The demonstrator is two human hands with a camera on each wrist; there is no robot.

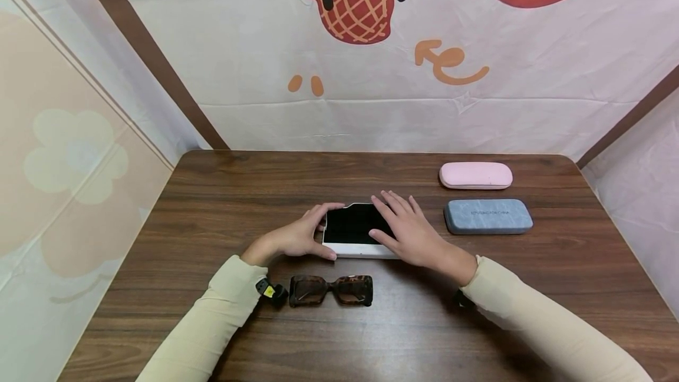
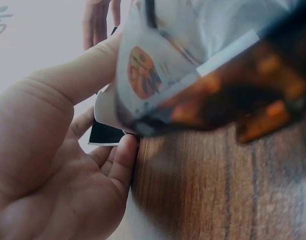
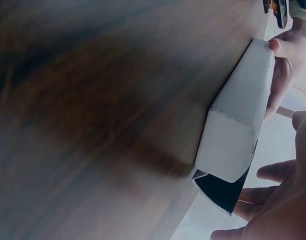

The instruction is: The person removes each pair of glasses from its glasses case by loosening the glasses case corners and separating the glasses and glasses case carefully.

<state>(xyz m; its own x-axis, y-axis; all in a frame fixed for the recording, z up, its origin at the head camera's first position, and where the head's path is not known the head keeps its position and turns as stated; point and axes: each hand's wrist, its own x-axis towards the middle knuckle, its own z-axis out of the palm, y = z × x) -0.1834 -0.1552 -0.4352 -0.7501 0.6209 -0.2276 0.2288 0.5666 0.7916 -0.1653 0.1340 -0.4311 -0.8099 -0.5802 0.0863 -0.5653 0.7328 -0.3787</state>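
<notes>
A white glasses case (image 1: 361, 250) with a black inner face lies on the wooden table in front of me. My left hand (image 1: 297, 237) grips its left end, thumb at the near corner and fingers along the far edge. Over the right end spreads my right hand (image 1: 416, 237), its fingers fairly straight and laid across the black surface. The right wrist view shows the case's white end (image 3: 225, 142) with a black flap (image 3: 223, 190) standing out beyond it. Tortoiseshell sunglasses (image 1: 331, 286) lie just nearer to me; they loom blurred in the left wrist view.
To the right of the hands lies a blue case (image 1: 489, 216) with lettering on its lid. Behind it is a pink case (image 1: 475, 175). A printed cloth (image 1: 254, 122) hangs along the table's far edge. The wooden tabletop (image 1: 212, 205) extends on both sides.
</notes>
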